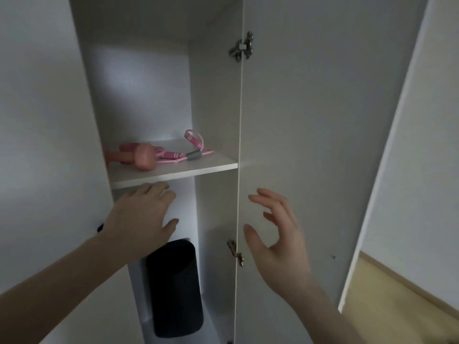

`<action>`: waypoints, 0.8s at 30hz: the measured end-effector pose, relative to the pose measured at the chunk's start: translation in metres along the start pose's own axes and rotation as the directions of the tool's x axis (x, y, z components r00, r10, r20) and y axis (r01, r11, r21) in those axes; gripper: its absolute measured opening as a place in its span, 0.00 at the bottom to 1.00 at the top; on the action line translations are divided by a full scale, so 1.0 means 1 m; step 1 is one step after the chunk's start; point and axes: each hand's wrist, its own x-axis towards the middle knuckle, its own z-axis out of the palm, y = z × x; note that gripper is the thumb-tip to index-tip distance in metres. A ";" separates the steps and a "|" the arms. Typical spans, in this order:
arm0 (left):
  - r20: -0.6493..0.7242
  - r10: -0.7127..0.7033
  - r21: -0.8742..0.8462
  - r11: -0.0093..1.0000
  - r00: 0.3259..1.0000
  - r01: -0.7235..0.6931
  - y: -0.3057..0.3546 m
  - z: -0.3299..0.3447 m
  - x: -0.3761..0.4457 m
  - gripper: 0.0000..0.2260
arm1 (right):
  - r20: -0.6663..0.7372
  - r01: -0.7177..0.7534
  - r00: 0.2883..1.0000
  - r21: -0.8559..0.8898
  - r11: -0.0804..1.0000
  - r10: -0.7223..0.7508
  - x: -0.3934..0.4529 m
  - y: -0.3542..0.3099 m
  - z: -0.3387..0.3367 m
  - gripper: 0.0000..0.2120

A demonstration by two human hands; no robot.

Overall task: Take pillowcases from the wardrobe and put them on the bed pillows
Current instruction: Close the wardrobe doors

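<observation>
While no pillowcases are showing, we're reaching our left hand (141,214) under the shelf (178,170) and our right hand (278,234) beside it, both grips apart, searching the wardrobe (216,108).

Open wardrobe (216,95), both hands (139,214) empty.

Matt, smooth white laminate on the wardrobe (216,108) and shelf (173,170) above the left hand (141,214), bright metal hinges (241,47) above the right hand (278,234), matt pink rope (173,155), matt dark cylinder (173,286) below.
</observation>
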 end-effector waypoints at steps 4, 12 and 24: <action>-0.133 0.154 -0.083 0.983 0.979 -0.166 0.028 -0.031 0.008 0.26 | -0.264 0.075 0.959 -0.128 0.989 -0.107 0.010 -0.015 -0.044 0.25; -0.167 0.190 -0.136 0.967 0.967 -0.214 0.030 -0.051 0.008 0.29 | -0.513 -0.110 0.858 -0.261 0.959 -0.042 0.019 0.004 -0.084 0.39; -0.038 0.030 -0.122 0.992 0.999 -0.034 -0.059 -0.046 -0.019 0.34 | -0.538 -0.208 0.838 -0.157 0.966 0.093 -0.005 -0.016 -0.023 0.53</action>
